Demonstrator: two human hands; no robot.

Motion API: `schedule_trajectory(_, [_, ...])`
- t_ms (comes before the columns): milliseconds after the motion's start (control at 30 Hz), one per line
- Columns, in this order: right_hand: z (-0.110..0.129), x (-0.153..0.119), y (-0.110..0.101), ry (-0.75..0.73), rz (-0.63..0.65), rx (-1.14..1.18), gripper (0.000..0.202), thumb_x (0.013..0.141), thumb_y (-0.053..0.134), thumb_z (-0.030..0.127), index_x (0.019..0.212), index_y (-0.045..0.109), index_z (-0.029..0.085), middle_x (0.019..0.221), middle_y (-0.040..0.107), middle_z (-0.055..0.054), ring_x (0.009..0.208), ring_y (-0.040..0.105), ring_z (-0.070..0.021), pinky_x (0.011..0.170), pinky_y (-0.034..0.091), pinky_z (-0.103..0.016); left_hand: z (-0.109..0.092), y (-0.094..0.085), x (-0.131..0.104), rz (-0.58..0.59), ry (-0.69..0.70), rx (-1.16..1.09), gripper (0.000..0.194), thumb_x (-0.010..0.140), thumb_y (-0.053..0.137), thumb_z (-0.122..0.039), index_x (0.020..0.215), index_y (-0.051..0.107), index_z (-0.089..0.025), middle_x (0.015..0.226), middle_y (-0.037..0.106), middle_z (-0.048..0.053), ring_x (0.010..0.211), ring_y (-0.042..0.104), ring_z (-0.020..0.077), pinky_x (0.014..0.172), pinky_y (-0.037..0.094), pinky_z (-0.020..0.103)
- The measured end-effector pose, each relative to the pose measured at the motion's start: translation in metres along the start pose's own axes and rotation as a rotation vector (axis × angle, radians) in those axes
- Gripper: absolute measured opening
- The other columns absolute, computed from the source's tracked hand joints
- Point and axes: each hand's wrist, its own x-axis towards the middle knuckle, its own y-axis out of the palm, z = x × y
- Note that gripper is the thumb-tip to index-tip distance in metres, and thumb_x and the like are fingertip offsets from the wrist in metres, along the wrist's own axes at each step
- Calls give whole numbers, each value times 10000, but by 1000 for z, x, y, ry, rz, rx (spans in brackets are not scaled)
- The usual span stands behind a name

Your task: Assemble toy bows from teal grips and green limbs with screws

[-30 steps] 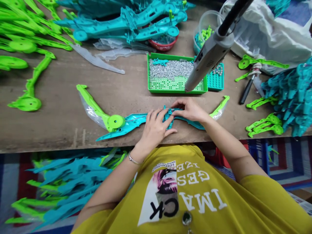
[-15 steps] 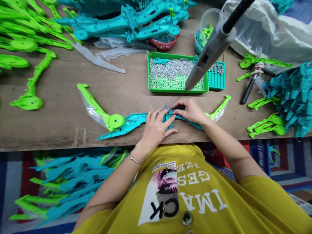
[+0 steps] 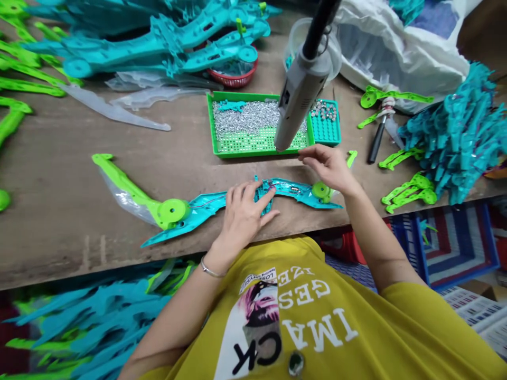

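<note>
A teal toy bow (image 3: pixel 208 207) lies along the table in front of me, its inner side facing up and a thin wire running inside it. Lime green limbs (image 3: pixel 173 212) with clear film-like pieces extend from both ends. My left hand (image 3: pixel 242 208) holds the bow down at its middle, fingers over the grip section and thumb on the near side. Lifted off the bow, my right hand (image 3: pixel 327 164) is near the screw tray's front right corner, fingers stretched and nothing visible in them. A grey electric screwdriver (image 3: pixel 295 100) hangs point-down above the tray.
The green tray (image 3: pixel 261 154) holds many small screws. Beside it is a teal tray (image 3: pixel 336 124) with small metal parts. Teal bow bodies (image 3: pixel 130 47) are heaped at the back left, more teal parts (image 3: pixel 455 132) at the right. A black-handled tool (image 3: pixel 376 142) lies nearby.
My right hand has left the bow's middle and moved right and up toward the tray. My left hand remains on the bow. The camera view has shifted to the right.
</note>
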Motion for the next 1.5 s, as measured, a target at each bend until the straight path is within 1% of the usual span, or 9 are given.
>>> schedule_trajectory(67, [-2, -11, -10, 9, -33, -79, 229, 906, 601, 231, 1059, 760, 172, 1035, 813, -73, 941, 755, -216, 849, 574, -357, 0, 0, 1, 3, -6, -8, 452, 930, 683, -438, 1336, 687, -239, 1376, 613, 209, 1204, 539, 377, 988, 465, 548])
schedule_trajectory(133, [-3, -22, -13, 15, 9, -136, 209, 897, 605, 217, 1021, 770, 186, 1036, 815, -62, 960, 757, -223, 865, 571, -356, 0, 1, 2, 7, -6, -1, 450, 932, 682, -436, 1336, 689, -239, 1377, 613, 210, 1203, 543, 379, 978, 468, 541])
schedule_trajectory(267, [-3, -37, -3, -3, 80, -242, 208, 888, 583, 176, 991, 763, 193, 1031, 806, -65, 981, 742, -237, 912, 557, -377, 0, 1, 5, -5, 11, 22, 454, 930, 682, -449, 1331, 693, -238, 1361, 622, 205, 1190, 553, 372, 967, 473, 523])
schedule_trajectory(467, [-2, -50, 12, -62, 36, -491, 143, 852, 580, 143, 909, 708, 174, 986, 728, -118, 977, 640, -282, 909, 505, -439, 1, 3, 4, -31, 17, 29, 443, 933, 677, -460, 1324, 699, -252, 1365, 622, 197, 1201, 543, 358, 991, 463, 514])
schedule_trajectory(733, [0, -63, 22, -87, 44, -727, 213, 894, 542, 137, 966, 740, 170, 1123, 733, -126, 988, 568, -306, 834, 431, -449, 1, 3, 3, -24, 10, 5, 449, 940, 664, -460, 1332, 701, -245, 1381, 610, 207, 1213, 529, 371, 1006, 450, 531])
schedule_trajectory(1067, [-11, -52, 27, -115, 6, -386, 255, 853, 515, 57, 938, 730, 165, 1129, 753, -112, 1045, 640, -268, 950, 495, -431, 0, 2, 3, -17, 2, 0, 451, 937, 667, -461, 1332, 702, -248, 1385, 608, 203, 1214, 523, 369, 1013, 451, 534])
schedule_trajectory(1233, [-11, -50, 26, -129, 9, -342, 283, 851, 504, 51, 968, 729, 177, 1134, 764, -102, 1065, 665, -269, 976, 501, -448, 1, 2, 3, -32, 11, 8, 445, 935, 672, -453, 1330, 702, -250, 1383, 610, 201, 1209, 526, 363, 1012, 451, 525])
schedule_trajectory(1367, [-3, -40, 23, -62, 83, -310, 243, 854, 527, 75, 941, 722, 191, 1068, 786, -84, 1030, 705, -254, 981, 514, -423, 1, 3, 3, -35, 18, 4, 438, 930, 682, -445, 1318, 709, -243, 1379, 611, 203, 1211, 523, 362, 1011, 452, 522])
schedule_trajectory(1500, [4, -29, 24, 30, 119, -296, 248, 899, 555, 149, 1113, 676, 180, 1035, 794, -78, 983, 734, -230, 915, 537, -359, 0, 4, 3, -28, 1, -9, 442, 929, 683, -448, 1319, 708, -241, 1382, 609, 205, 1220, 518, 366, 1019, 450, 532])
